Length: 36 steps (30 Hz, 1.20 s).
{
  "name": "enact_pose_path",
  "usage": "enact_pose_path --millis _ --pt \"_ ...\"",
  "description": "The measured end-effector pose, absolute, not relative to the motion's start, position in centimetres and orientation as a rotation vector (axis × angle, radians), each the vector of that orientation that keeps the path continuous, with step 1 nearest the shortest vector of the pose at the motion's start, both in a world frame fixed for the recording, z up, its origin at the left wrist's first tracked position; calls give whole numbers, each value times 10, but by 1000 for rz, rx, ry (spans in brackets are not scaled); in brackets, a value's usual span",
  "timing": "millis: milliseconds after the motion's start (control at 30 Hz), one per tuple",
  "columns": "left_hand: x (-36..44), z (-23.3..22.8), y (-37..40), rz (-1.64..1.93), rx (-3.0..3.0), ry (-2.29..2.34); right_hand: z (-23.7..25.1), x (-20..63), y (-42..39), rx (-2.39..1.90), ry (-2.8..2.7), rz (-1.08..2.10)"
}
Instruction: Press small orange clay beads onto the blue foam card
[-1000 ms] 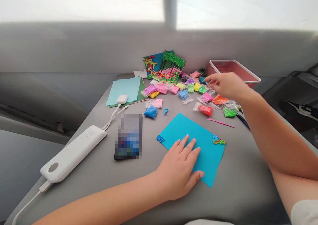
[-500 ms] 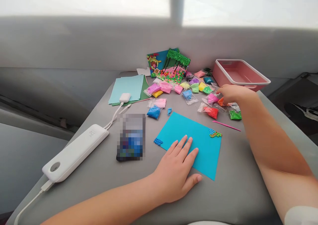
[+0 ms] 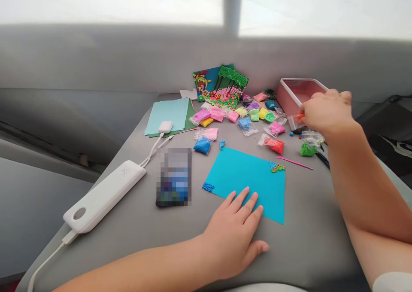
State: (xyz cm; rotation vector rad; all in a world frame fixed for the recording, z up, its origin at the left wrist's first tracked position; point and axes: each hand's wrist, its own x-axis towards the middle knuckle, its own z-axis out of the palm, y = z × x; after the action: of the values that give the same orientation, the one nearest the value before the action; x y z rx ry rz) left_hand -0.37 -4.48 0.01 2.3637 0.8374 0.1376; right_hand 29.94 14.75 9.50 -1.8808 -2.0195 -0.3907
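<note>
The grey table (image 3: 315, 240) fills the view. Toward 8 o'clock lies a white power bank (image 3: 104, 196), a phone (image 3: 174, 176) just right of it. At centre the blue sheet (image 3: 249, 182) lies flat; the left hand (image 3: 236, 234), fingers spread open, presses its near edge at 6 o'clock. At 1 o'clock stands a pink tray (image 3: 291, 95); in front of it the right hand (image 3: 326, 111) is lifted off the table, fingers pinched closed on a small orange bag (image 3: 298, 119). More coloured bags (image 3: 254, 114) lie scattered at 12 o'clock
</note>
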Motion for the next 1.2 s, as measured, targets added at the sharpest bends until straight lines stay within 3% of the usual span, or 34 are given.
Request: enact_pose_path --millis 167,333,433,567,767,1200 --pt "9 13 -56 80 2195 899 114 261 94 -1661 -1882 -210" --pt "33 23 -57 130 1969 1017 86 226 71 -1381 -1866 508" --pt "37 26 -50 331 1826 1071 65 219 62 -1254 -1786 891" --pt "29 29 -34 705 1628 1192 46 216 45 -1182 -1643 1177" --pt "4 28 -6 811 1565 1132 35 210 18 -1113 -1614 1472" --pt "-19 23 9 693 1541 1014 29 221 23 -1077 -1799 1682"
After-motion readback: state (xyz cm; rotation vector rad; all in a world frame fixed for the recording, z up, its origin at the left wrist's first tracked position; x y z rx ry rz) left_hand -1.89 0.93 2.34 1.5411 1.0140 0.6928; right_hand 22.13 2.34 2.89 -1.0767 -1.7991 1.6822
